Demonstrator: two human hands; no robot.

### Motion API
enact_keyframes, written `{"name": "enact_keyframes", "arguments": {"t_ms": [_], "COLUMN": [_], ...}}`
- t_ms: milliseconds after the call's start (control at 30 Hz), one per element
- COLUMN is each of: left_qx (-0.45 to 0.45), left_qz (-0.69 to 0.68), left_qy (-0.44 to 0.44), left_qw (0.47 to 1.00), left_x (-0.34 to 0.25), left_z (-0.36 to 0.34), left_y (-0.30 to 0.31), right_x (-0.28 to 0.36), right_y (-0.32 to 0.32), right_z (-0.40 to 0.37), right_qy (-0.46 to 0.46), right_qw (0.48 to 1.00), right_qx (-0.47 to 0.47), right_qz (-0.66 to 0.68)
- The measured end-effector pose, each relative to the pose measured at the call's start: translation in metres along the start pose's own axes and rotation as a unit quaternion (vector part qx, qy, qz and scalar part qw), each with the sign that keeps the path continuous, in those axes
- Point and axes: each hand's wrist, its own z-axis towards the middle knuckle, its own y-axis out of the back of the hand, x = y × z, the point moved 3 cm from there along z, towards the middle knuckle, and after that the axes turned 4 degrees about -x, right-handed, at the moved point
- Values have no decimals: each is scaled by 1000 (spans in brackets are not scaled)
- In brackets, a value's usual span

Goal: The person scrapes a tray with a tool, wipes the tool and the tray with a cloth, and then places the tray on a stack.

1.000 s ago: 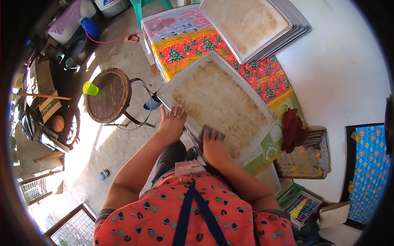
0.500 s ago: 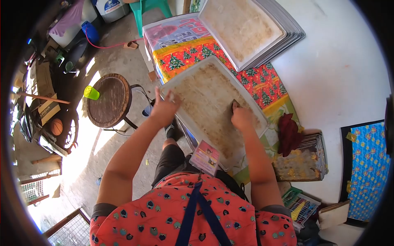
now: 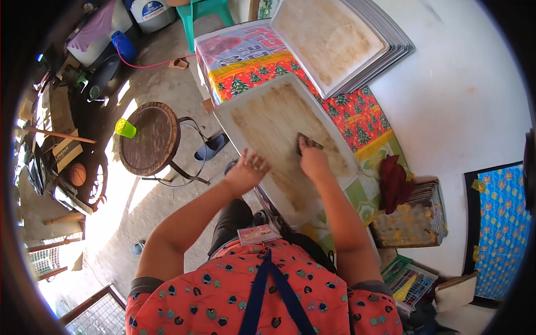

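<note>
Cover (image 3: pixel 357 120): red and orange, green tree print, yellow border. Tray (image 3: pixel 279 123): pale grey, mottled brown. Cloth (image 3: pixel 394 181): dark maroon. Cup (image 3: pixel 125 128): lime green. Shirt (image 3: pixel 223 296): coral red, scattered dark blue and teal motifs. Lanyard (image 3: pixel 258 290): navy.

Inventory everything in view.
Stained rectangular tray: one, beige, on table.
Flat tool: one, dark, right hand.
Rectangular tray stack: one, grey, table's far end.
Covered table: one, multicoloured, centre.
Crumpled cloth: one, dark red, right of tray.
Grimy tray stack: one, brownish, beside cloth.
Round wooden stool: one, brown, left.
Plastic cup: one, lime, on stool.
Plastic seat: one, green, top.
Flowered sheet: one, blue, right.
Clutter: many, mixed, far left.
Patterned shirt: one, red, bottom.
Left hand: one, bare, tray's edge.
Right hand: one, bare, over tray.
</note>
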Motion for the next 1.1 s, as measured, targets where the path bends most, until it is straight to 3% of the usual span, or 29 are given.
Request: {"name": "enact_keyframes", "arguments": {"t_ms": [200,333,467,667,733,867,967,1067,1100], "left_qx": [19,28,25,35,2,6,30,38,37], "left_qz": [21,28,32,66,41,24,13,11,16], "left_qy": [38,59,60,65,26,31,39,42,42], "left_qw": [999,997,997,995,999,999,999,998,998], "left_x": [72,83,81,62,56,49,49,52,52], "left_z": [-22,-34,-35,-29,-32,-34,-34,-32,-32], "left_y": [-3,-7,-8,-4,-4,-4,-3,0,-1], "right_x": [66,86,59,19,44,86,21,19,48], "right_y": [-28,-29,-37,-14,-18,-29,-31,-32,-34], "right_z": [1,-66,-133,-109,-117,-141,-81,-69,-79], "right_qy": [128,211,257,132,191,281,91,45,135], "right_qw": [988,975,966,991,981,959,992,993,986], "right_qx": [-84,-57,-21,8,8,35,-77,-82,-67], "right_qz": [-24,-22,-2,17,-22,-24,-48,-66,-71]}}
